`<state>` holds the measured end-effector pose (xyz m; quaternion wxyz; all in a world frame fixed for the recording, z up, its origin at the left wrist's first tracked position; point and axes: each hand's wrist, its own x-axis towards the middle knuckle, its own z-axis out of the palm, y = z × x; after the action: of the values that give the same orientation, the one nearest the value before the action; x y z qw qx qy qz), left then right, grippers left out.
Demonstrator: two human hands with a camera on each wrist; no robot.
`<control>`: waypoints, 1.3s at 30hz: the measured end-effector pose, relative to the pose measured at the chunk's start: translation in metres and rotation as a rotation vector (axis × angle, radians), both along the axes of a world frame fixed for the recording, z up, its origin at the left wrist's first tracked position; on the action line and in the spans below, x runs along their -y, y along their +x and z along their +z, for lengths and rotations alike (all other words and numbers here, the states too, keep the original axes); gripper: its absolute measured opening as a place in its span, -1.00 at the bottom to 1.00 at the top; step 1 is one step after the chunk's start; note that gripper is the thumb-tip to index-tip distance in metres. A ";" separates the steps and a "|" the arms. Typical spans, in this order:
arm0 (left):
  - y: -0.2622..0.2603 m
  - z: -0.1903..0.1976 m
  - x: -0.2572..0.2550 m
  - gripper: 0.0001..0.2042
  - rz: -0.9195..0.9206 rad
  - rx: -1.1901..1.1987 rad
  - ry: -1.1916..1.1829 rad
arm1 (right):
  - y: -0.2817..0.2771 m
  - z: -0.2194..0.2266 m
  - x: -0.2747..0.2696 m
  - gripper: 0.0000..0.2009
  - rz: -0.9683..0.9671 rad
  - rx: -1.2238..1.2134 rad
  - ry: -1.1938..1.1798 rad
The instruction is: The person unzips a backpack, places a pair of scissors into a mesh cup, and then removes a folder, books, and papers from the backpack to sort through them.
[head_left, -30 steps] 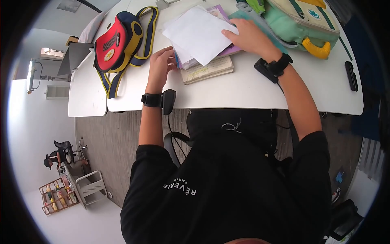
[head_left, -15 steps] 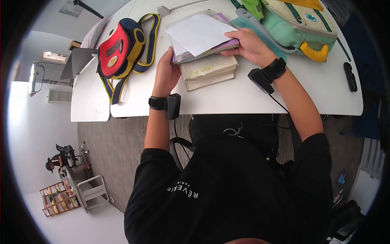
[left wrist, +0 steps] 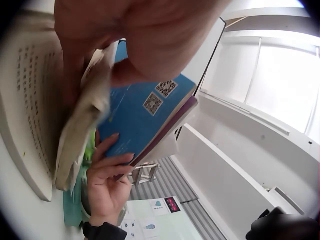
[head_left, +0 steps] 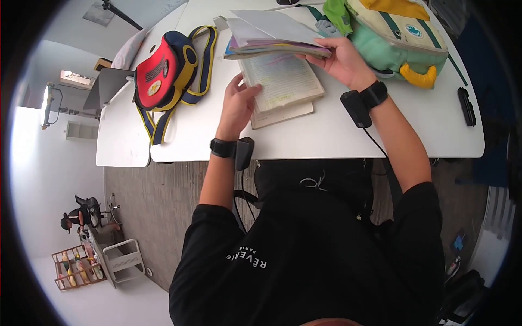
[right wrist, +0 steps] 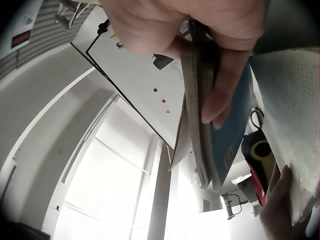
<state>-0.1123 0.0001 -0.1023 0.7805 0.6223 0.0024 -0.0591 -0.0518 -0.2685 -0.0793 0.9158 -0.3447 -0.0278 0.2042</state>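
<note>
My right hand point(head_left: 343, 62) grips the right end of a stack of books and papers point(head_left: 277, 50), raised and tilted above the table. A blue cover point(left wrist: 150, 112) with QR codes forms its underside in the left wrist view; loose white sheets lie on top. Under the stack, a worn book point(head_left: 285, 84) shows a page of print with yellow marks. My left hand point(head_left: 237, 107) pinches this book's left edge, thumb over the page. Another worn book point(head_left: 285, 116) lies beneath it, its front edge sticking out.
A red and navy bag point(head_left: 163, 73) with straps lies at the left of the white table point(head_left: 359, 138). A green and cream backpack point(head_left: 402, 41) stands at the back right. A black case point(head_left: 466, 107) lies by the right edge.
The right hand has lifted the stack and tipped it up off the worn book. My left hand has left the stack's left side and moved nearer, onto the worn book's edge.
</note>
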 end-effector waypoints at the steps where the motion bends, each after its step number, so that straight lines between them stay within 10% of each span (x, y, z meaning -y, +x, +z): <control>1: 0.003 -0.004 0.000 -0.39 0.038 -0.016 -0.062 | 0.000 -0.002 0.001 -0.60 0.003 0.006 -0.001; 10: 0.022 0.018 -0.069 -0.45 0.499 0.403 -0.064 | -0.007 0.001 -0.001 -0.60 0.020 0.233 -0.211; 12: 0.015 0.031 -0.072 -0.47 0.690 0.739 0.547 | -0.007 -0.002 -0.004 -0.61 0.059 0.256 -0.322; 14: 0.010 0.054 -0.061 -0.46 0.766 0.657 0.036 | -0.007 -0.010 -0.009 -0.60 0.088 0.233 -0.394; 20: 0.004 0.071 -0.062 -0.47 0.583 0.760 -0.069 | -0.014 0.003 -0.018 -0.58 0.137 0.322 -0.873; 22: -0.007 0.069 -0.039 -0.46 0.607 0.687 -0.098 | -0.015 0.025 -0.015 -0.58 0.204 0.503 -1.508; 26: -0.007 0.054 -0.005 -0.42 0.250 0.653 -0.218 | -0.004 0.033 0.010 -0.51 -0.056 0.647 -1.428; 28: -0.002 0.051 0.010 -0.40 0.165 0.652 -0.242 | -0.002 0.021 0.011 -0.47 0.026 0.611 -0.405; 29: 0.004 0.052 0.015 -0.39 0.118 0.647 -0.164 | -0.003 0.019 0.009 -0.42 0.103 0.581 -0.282; 39: 0.049 0.053 0.051 -0.48 -0.045 0.760 0.325 | 0.008 -0.005 -0.004 -0.62 -0.380 0.751 -0.441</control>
<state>-0.0630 -0.0511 -0.0494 0.6158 0.7150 -0.2903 0.1588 -0.0442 -0.2643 -0.0845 0.7685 -0.5798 -0.2496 -0.1049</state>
